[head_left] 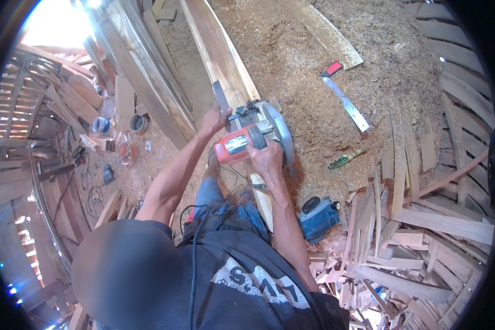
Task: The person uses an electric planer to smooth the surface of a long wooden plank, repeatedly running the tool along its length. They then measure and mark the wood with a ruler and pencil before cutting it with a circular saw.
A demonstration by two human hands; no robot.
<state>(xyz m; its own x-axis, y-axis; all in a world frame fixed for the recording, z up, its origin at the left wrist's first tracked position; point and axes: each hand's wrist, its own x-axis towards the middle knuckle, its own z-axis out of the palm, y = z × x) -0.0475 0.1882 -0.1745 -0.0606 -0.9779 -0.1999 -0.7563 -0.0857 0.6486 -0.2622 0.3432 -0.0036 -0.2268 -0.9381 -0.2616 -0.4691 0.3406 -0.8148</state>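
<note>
A red circular saw [236, 144] with a silver blade guard [280, 132] rests on a long wooden plank [225, 55] that runs from my legs toward the far side. My right hand [267, 159] is closed around the saw's rear handle. At the front left of the saw, my left hand [217, 120] is closed on a flat grey-brown strip [220, 94] that lies beside the saw's base and across the plank's left edge. The saw hides part of the plank and the cutting point of the blade.
Sawdust covers the ground. To the right lie an L-shaped square [346, 104] with a red-and-black handle, a green crumpled bottle [345, 158] and a blue power planer [318, 219]. Boards [143, 71] and small buckets [138, 124] are at left; offcuts [407, 236] pile at right.
</note>
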